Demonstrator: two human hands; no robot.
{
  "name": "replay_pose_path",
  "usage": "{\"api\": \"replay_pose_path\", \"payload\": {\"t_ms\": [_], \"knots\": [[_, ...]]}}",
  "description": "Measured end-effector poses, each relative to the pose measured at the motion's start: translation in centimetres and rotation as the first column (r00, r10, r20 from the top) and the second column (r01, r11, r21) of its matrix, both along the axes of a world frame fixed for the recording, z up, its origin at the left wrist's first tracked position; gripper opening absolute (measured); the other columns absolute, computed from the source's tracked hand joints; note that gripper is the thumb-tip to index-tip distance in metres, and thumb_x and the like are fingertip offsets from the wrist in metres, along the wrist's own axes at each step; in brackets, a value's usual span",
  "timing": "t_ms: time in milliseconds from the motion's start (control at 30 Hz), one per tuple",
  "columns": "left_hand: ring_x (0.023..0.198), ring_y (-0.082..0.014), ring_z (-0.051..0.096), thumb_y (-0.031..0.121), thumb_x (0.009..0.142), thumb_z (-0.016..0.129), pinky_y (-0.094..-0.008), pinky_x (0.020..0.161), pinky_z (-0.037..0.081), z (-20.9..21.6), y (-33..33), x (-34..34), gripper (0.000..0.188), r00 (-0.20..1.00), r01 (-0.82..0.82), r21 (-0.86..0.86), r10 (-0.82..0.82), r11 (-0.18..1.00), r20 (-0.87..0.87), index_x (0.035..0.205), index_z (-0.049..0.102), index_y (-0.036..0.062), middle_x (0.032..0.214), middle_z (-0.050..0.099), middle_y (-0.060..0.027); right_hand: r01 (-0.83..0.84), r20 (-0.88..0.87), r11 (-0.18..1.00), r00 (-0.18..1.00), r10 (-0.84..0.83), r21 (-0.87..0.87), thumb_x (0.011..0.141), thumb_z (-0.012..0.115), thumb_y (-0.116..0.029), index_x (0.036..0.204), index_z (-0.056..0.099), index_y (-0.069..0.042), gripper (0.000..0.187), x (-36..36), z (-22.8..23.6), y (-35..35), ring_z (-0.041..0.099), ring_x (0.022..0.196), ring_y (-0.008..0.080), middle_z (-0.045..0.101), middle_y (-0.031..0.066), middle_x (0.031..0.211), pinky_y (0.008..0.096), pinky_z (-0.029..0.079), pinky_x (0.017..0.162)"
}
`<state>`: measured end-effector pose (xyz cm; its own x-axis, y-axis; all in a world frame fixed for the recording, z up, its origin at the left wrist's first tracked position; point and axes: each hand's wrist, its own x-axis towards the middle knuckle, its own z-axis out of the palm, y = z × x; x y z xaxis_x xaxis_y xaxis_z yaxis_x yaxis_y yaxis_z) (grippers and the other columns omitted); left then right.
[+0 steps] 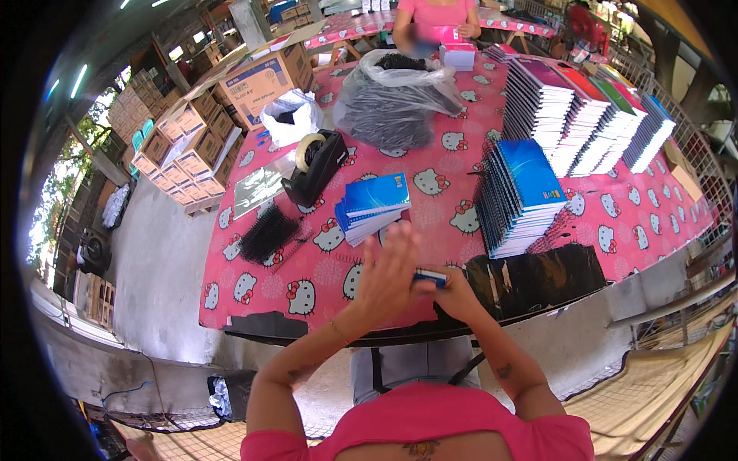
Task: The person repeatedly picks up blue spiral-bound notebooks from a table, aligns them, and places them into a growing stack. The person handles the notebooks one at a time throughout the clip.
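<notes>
At the table's near edge my right hand is closed around a small blue notebook, seen nearly edge-on. My left hand is raised beside it with fingers stretched out and slightly blurred; its thumb is near the notebook, and I cannot tell whether they touch. Just beyond my left hand lies a small fanned stack of blue notebooks. To the right stands a tall stack of blue spiral-bound notebooks. A pile of black binding coils lies to the left.
A black tape dispenser, clear plastic sheets, a white bag and a large clear bag of black coils lie farther back. Tall coloured notebook stacks stand far right. Another person sits across the table. Cartons are left.
</notes>
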<state>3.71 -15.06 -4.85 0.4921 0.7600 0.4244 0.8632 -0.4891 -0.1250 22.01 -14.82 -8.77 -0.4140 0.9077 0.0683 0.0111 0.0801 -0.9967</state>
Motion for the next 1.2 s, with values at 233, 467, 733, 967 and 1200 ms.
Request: {"api": "replay_pose_path", "payload": {"t_ms": [233, 467, 733, 967, 1200], "knots": [[0.149, -0.0382, 0.026, 0.065, 0.092, 0.047, -0.0632, 0.117, 0.011, -1.5, -0.2, 1.0, 0.088, 0.996, 0.088, -0.044, -0.088, 0.995, 0.001, 0.148, 0.038, -0.0023, 0.156, 0.034, -0.0237, 0.027, -0.058, 0.994, 0.998, -0.022, 0.102, 0.087, 0.062, 0.001, 0.12, 0.066, 0.0, 0.033, 0.5, -2.3, 1.0, 0.061, 0.085, 0.0083, 0.073, 0.0043, 0.095, 0.0285, 0.052, 0.079], [0.149, -0.0383, 0.023, 0.058, 0.092, 0.052, -0.0652, 0.116, 0.01, -1.8, -1.5, 1.4, 0.085, 0.994, 0.099, -0.156, -0.093, 0.983, 0.051, 0.15, 0.035, -0.0013, 0.16, 0.028, -0.0211, 0.004, 0.082, 0.997, 0.997, -0.01, 0.076, 0.085, 0.062, 0.001, 0.118, 0.067, 0.002, 0.033, 0.8, -4.6, 0.9, 0.064, 0.09, 0.0108, 0.074, 0.0114, 0.096, 0.0306, 0.053, 0.081], [0.131, -0.0301, 0.05, 0.033, 0.095, 0.061, -0.0651, 0.116, 0.012, -2.1, -1.8, 1.0, 0.047, 0.941, 0.182, -0.125, -0.136, 0.975, 0.309, 0.134, 0.056, 0.0067, 0.135, 0.058, -0.0118, 0.005, 0.062, 0.991, 0.998, -0.013, 0.133, 0.086, 0.068, -0.006, 0.12, 0.067, 0.001, 0.034, 0.7, -3.2, 1.2, 0.067, 0.094, 0.0152, 0.073, 0.0169, 0.106, 0.0316, 0.052, 0.084], [0.101, -0.0179, 0.065, 0.019, 0.088, 0.071, -0.0596, 0.117, 0.02, -1.7, -0.9, 1.3, 0.023, 0.863, 0.231, -0.018, -0.196, 0.973, 0.465, 0.11, 0.066, 0.0142, 0.104, 0.068, -0.0003, 0.1, 0.127, 0.967, 0.983, -0.133, 0.235, 0.087, 0.073, -0.007, 0.117, 0.069, 0.001, 0.031, 4.4, 2.0, -0.1, 0.066, 0.093, 0.0125, 0.072, 0.013, 0.107, 0.0281, 0.053, 0.084], [0.096, -0.024, 0.065, 0.016, 0.086, 0.071, -0.0542, 0.109, 0.034, -1.3, -0.9, 1.5, 0.024, 0.848, 0.255, -0.084, -0.181, 0.963, 0.498, 0.109, 0.065, 0.0107, 0.102, 0.068, -0.0041, 0.019, 0.112, 0.999, 0.993, -0.023, 0.037, 0.09, 0.071, -0.005, 0.106, 0.073, 0.001, 0.018, 5.7, 1.0, 1.5, 0.065, 0.084, 0.0084, 0.072, 0.0067, 0.094, 0.0257, 0.054, 0.078]]}}
